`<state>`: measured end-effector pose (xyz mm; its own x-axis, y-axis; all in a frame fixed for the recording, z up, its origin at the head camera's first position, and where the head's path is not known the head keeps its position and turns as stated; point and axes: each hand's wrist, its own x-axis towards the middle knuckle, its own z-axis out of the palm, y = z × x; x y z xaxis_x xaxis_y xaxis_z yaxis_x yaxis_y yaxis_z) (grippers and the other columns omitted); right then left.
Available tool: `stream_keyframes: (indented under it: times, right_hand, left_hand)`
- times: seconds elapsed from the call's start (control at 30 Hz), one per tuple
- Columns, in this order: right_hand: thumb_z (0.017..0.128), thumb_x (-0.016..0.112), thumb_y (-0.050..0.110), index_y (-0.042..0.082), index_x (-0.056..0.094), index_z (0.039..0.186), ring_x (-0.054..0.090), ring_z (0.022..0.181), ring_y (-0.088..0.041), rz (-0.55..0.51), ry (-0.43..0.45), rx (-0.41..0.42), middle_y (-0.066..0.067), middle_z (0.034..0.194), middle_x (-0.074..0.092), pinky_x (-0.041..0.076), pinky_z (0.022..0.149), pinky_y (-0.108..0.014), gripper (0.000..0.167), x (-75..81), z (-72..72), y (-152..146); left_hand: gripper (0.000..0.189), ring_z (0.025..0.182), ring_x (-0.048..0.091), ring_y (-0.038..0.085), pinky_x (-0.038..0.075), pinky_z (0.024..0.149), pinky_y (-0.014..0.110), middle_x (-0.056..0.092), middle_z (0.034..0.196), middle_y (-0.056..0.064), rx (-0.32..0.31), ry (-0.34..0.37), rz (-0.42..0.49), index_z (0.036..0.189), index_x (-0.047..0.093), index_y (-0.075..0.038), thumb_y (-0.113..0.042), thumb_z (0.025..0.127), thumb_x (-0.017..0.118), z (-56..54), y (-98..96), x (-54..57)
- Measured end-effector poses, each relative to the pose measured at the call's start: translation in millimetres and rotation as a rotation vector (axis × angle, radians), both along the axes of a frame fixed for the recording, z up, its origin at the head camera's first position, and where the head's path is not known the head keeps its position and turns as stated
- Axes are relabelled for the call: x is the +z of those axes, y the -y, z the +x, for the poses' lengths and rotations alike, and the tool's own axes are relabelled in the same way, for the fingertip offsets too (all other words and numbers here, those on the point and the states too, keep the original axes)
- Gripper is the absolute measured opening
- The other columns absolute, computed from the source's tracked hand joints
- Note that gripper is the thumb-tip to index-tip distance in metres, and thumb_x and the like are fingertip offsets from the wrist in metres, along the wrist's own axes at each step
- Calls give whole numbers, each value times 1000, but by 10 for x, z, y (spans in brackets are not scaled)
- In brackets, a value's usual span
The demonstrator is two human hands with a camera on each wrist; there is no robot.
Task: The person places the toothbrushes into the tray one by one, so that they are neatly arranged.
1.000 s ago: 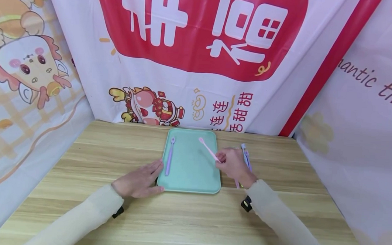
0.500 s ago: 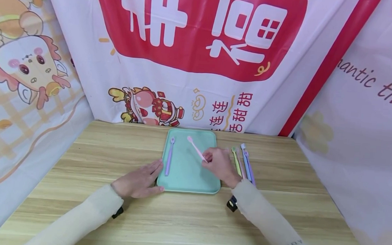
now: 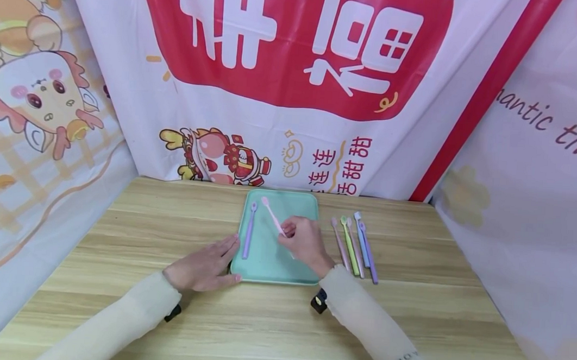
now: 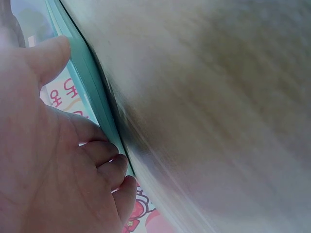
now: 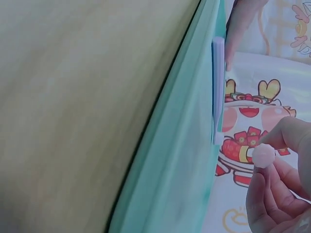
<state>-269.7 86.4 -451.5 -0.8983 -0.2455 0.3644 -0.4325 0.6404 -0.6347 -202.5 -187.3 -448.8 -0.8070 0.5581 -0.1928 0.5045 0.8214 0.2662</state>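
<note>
In the head view my right hand (image 3: 306, 245) pinches a pink toothbrush (image 3: 273, 216) above a mint-green tray (image 3: 277, 277), its head pointing away and to the left. The right wrist view shows the butt end of that toothbrush between thumb and fingers of the right hand (image 5: 286, 179). A purple toothbrush (image 3: 249, 232) lies along the tray's left side. My left hand (image 3: 204, 266) rests at the tray's left edge with extended fingers touching it. In the left wrist view the thumb and fingertips of the left hand (image 4: 53, 145) meet the tray rim (image 4: 92, 82).
Right of the tray, several toothbrushes lie side by side on the wooden table (image 3: 202, 328): pink, a green toothbrush (image 3: 350, 247), a blue toothbrush (image 3: 362, 239) and a purple toothbrush (image 3: 369, 255). A printed cloth (image 3: 292, 101) hangs behind the table.
My right hand has carried the pink toothbrush leftward from the tray's right edge to over its middle, uncovering the toothbrushes on the right. The left hand stays in place.
</note>
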Motion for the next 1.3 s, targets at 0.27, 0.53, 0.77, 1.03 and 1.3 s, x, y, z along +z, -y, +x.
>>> stream_keyframes:
  times: [0.27, 0.53, 0.77, 1.03, 1.3]
  right_hand:
    - [84, 82, 6, 6, 79, 96, 72, 75, -6, -107, 49, -27, -4, 85, 80, 61, 69, -15, 12, -25, 27, 218]
    - [82, 82, 6, 6, 81, 96, 73, 74, -9, -183, 79, -128, -6, 86, 80, 61, 67, -17, 14, -95, 15, 407]
    - [83, 84, 8, 7, 81, 96, 75, 74, -10, -224, 136, -203, -6, 87, 81, 62, 66, -19, 13, -103, 8, 548]
    - [83, 84, 8, 6, 81, 97, 73, 73, -10, -286, 196, -247, -6, 88, 80, 62, 63, -19, 15, -124, -12, 665]
    - [82, 86, 10, 7, 81, 95, 69, 69, -8, -275, 189, -302, -4, 84, 79, 60, 64, -19, 14, -193, -32, 725]
  left_hand:
    - [90, 163, 20, 42, 24, 132, 60, 14, 176, 24, 10, 9, 2, 165, 20, 6, -55, 108, 52, -6, -8, 10]
    - [90, 163, 20, 43, 25, 132, 60, 13, 176, 25, 9, 6, 3, 165, 20, 6, -56, 108, 51, -3, -2, 14]
    - [89, 163, 21, 44, 26, 131, 60, 15, 176, 25, 5, 0, 16, 165, 21, 7, -54, 108, 53, 0, 4, 10]
    - [89, 163, 21, 43, 26, 131, 60, 15, 176, 24, 8, 2, 13, 165, 21, 6, -54, 108, 52, -10, 1, -4]
    - [90, 163, 20, 43, 25, 132, 58, 13, 176, 25, 1, -10, 4, 165, 20, 6, -56, 108, 51, -22, 17, -31]
